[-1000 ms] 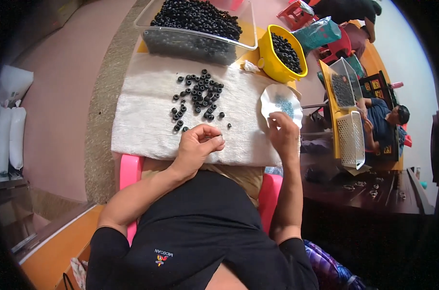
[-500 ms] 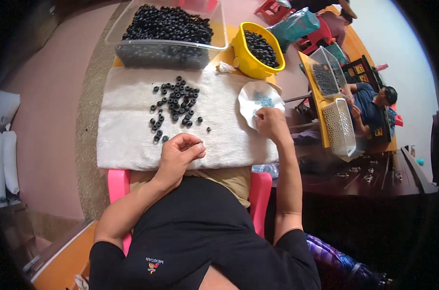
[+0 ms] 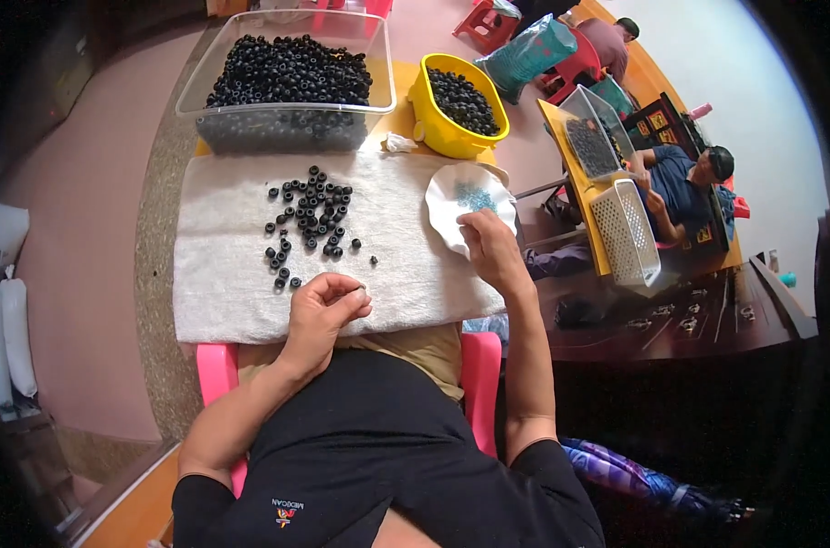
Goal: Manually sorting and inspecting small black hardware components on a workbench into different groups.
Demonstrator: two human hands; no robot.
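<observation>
left hand (image 3: 320,317) in a pinch, contents unclear, right hand (image 3: 497,252) at the white dish (image 3: 443,203) of blue beads (image 3: 475,195), grip uncertain

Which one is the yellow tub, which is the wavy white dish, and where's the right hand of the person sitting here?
Yellow tub (image 3: 453,142): head view, on its near outer wall.
Wavy white dish (image 3: 444,197): head view, on its bare left part.
Right hand (image 3: 494,247): head view, on its back.

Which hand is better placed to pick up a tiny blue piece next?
Likely the right hand: it is at the white dish, close to the blue pieces. The left hand is farther off, near the black rings.
</observation>
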